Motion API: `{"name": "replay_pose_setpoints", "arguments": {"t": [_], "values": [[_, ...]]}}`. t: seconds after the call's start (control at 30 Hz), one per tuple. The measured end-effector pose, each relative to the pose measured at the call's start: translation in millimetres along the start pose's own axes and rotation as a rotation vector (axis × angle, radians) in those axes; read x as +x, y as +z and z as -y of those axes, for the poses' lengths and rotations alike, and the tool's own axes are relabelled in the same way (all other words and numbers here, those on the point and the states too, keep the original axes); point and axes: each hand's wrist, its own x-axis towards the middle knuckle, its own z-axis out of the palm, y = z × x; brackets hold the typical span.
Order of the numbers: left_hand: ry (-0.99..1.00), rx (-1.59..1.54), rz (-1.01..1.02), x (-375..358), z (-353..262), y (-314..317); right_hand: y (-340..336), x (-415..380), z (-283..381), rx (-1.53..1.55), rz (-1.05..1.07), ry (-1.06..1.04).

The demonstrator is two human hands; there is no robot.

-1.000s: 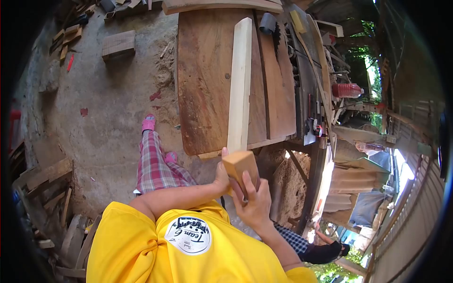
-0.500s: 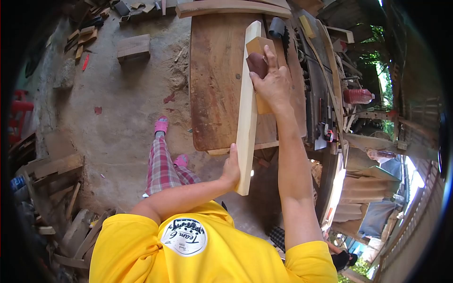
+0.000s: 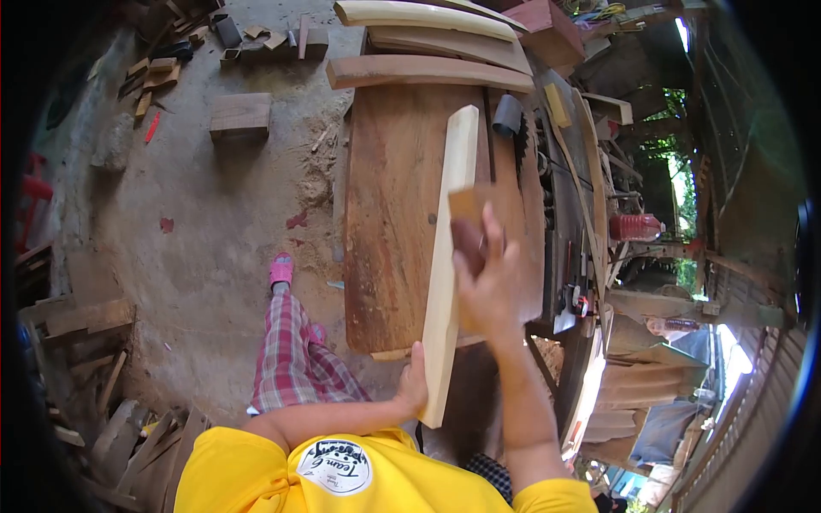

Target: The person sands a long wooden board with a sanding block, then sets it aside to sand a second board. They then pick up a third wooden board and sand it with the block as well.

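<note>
A long pale wooden board lies lengthwise over the brown wooden tabletop, its near end sticking out past the table's front edge. My left hand grips that near end, thumb up along its side and the other fingers hidden. Against the board's right side, my right hand is closed on a wooden push block with a dark brown handle, the index finger stretched forward; it is blurred by motion. Beyond it, a toothed saw blade rises from the table beside a grey cylinder.
Several planks lie across the table's far end, near a reddish wood block. A bottle of red liquid is at the right. On the floor to the left are a wooden block and scrap wood.
My right hand and the push block have moved back toward me along the board. My left hand stays on its near end. The view has tilted up, showing more planks at the far end.
</note>
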Motion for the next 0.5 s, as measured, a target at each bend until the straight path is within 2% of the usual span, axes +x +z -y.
{"name": "replay_pose_setpoints", "arguments": {"t": [0.07,0.13,0.23,0.33,0.43,0.5], "values": [[-0.004,0.025,0.017,2.1,4.4,-1.4,9.2,108.7,-1.9,-0.049,-0.014,0.030],[0.005,0.080,0.005,-1.1,-1.1,-1.2,5.5,198.7,6.6,-0.066,-0.001,0.144],[-0.007,0.038,-0.065,-2.1,-1.6,4.0,8.6,252.7,3.1,-0.026,-0.024,0.197],[0.012,0.071,-0.061,7.5,12.2,2.1,8.9,192.9,5.8,-0.043,-0.022,0.132],[-0.020,0.099,-0.088,7.6,7.3,7.2,1.5,45.8,8.4,-0.083,-0.016,0.066],[0.014,-0.044,-0.041,4.0,2.3,10.2,1.0,-62.3,-2.7,-0.063,-0.109,-0.103]]}}
